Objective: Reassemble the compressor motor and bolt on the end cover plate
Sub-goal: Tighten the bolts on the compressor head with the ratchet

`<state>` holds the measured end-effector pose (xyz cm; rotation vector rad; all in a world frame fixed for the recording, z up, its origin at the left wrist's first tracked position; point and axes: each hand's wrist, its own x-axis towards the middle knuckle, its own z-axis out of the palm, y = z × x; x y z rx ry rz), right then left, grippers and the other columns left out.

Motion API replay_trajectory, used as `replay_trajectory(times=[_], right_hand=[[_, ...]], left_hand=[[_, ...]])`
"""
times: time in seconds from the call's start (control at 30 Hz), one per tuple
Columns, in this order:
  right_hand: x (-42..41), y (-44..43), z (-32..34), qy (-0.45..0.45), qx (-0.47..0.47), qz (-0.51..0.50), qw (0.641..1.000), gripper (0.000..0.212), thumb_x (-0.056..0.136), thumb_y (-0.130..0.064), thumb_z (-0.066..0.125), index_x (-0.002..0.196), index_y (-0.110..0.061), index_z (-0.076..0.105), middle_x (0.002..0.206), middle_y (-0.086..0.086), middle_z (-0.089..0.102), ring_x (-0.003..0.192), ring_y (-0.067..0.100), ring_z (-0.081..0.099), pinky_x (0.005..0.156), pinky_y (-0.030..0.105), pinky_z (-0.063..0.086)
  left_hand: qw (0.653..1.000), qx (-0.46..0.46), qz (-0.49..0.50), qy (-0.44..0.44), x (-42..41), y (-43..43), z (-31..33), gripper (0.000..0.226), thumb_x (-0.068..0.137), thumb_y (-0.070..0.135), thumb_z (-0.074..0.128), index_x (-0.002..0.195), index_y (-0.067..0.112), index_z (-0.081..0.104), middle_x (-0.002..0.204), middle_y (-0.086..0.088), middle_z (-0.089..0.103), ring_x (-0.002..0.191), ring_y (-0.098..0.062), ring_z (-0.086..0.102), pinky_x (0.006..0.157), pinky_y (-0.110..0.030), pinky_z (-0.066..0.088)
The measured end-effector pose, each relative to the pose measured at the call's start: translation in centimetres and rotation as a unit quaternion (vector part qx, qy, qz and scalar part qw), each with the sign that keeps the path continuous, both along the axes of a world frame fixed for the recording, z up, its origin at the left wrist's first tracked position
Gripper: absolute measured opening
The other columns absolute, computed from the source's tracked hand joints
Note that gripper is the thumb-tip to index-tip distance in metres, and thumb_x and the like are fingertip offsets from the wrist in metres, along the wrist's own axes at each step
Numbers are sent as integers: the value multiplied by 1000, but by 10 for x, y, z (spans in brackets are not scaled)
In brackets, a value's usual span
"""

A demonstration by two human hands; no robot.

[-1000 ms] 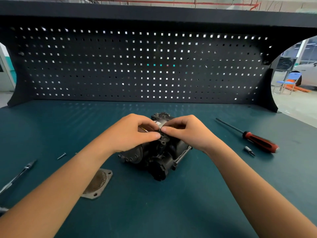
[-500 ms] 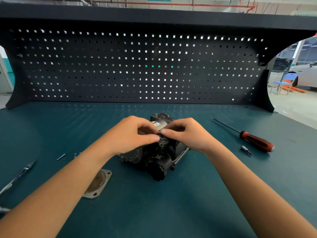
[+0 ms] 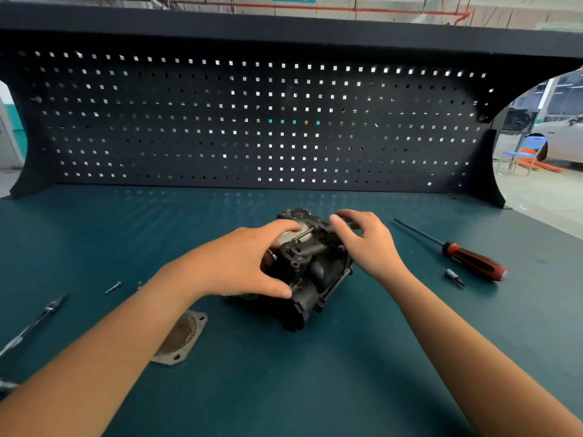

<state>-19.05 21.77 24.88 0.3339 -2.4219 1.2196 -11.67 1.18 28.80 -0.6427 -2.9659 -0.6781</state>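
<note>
The left hand grips the dark compressor motor on the green table, thumb on its near side, fingers over the top. The right hand lays loose fingers on its far end. The end cover plate lies flat beside the left forearm. A red-handled screwdriver lies right of the right hand.

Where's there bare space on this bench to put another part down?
Widest bare strip: back of the bench, between pegboard and motor. Also bare: the near side in front of the motor, right of the cover plate. Crowded: left, with screw, cover plate and tool; right, with screwdriver and bit.
</note>
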Motion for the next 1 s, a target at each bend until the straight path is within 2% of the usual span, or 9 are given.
replay_trajectory(times=[0.1, 0.17, 0.47, 0.57, 0.63, 0.77, 0.87, 0.93, 1.0], right_hand=[[-9, 11, -12, -101, -42, 0, 994, 52, 91, -48, 48, 133, -18, 51, 134, 0, 52, 123, 15, 46, 102, 28, 35], [-11, 15, -17, -135, -80, 18, 987, 49, 90, -46, 52, 130, -17, 54, 133, -1, 54, 123, 16, 48, 105, 33, 38], [-10, 6, -20, -147, -188, 3, 971, 19, 87, -25, 56, 103, -19, 64, 86, -12, 62, 78, 4, 56, 67, 23, 46], [-5, 4, -28, -154, -203, -35, 966, 21, 87, -25, 55, 106, -17, 58, 90, -7, 60, 79, 7, 54, 66, 25, 43], [0, 4, -34, -158, -187, -56, 968, 26, 87, -25, 53, 111, -16, 56, 100, -1, 60, 87, 15, 56, 73, 27, 45], [15, 7, -38, -161, -195, -64, 965, 28, 90, -33, 54, 111, -14, 58, 99, -1, 60, 91, 18, 55, 81, 32, 45], [26, 7, -38, -133, -141, -70, 979, 27, 92, -35, 53, 111, -17, 57, 118, 5, 56, 108, 20, 51, 86, 26, 36], [38, 5, -35, -42, -73, -102, 991, 39, 92, -31, 55, 126, -11, 53, 130, 5, 44, 122, 17, 41, 97, 22, 30], [53, 0, -29, 97, -55, -74, 991, 36, 89, -22, 61, 122, -8, 57, 123, 2, 48, 113, 5, 42, 94, 9, 27]], left_hand=[[1000, -22, -2, 11, -1, 3, -4, 88, 73, 48, 71, 142, 48, 17, 134, 17, 46, 103, -3, 46, 77, -11, 36], [999, -35, 6, 27, -3, 4, -6, 82, 77, 51, 66, 144, 44, 20, 139, 15, 43, 113, -7, 46, 84, -16, 39], [1000, -17, 2, 21, -8, 1, -6, 69, 76, 46, 71, 136, 40, 38, 131, 11, 53, 125, -4, 44, 89, -20, 37], [999, -35, -10, 24, -6, 5, -5, 69, 75, 45, 72, 135, 41, 39, 123, 18, 55, 105, -1, 50, 81, -16, 36], [997, -58, -17, 41, -3, 10, -5, 66, 75, 44, 72, 133, 42, 41, 97, 34, 50, 86, 3, 47, 72, -10, 35], [996, -67, -9, 53, 0, 12, -6, 64, 75, 45, 71, 131, 43, 42, 88, 33, 43, 81, 7, 48, 67, -10, 35], [995, -75, -9, 59, 5, 12, -8, 59, 77, 47, 68, 130, 42, 43, 99, 30, 51, 76, 20, 44, 60, -5, 32], [994, -89, -7, 59, 8, 12, -9, 59, 80, 47, 65, 133, 39, 42, 123, 17, 54, 91, 11, 47, 73, -11, 38], [992, -105, 4, 63, 10, 12, -8, 54, 83, 45, 62, 134, 36, 43, 131, 9, 53, 110, -9, 51, 88, -27, 44]])
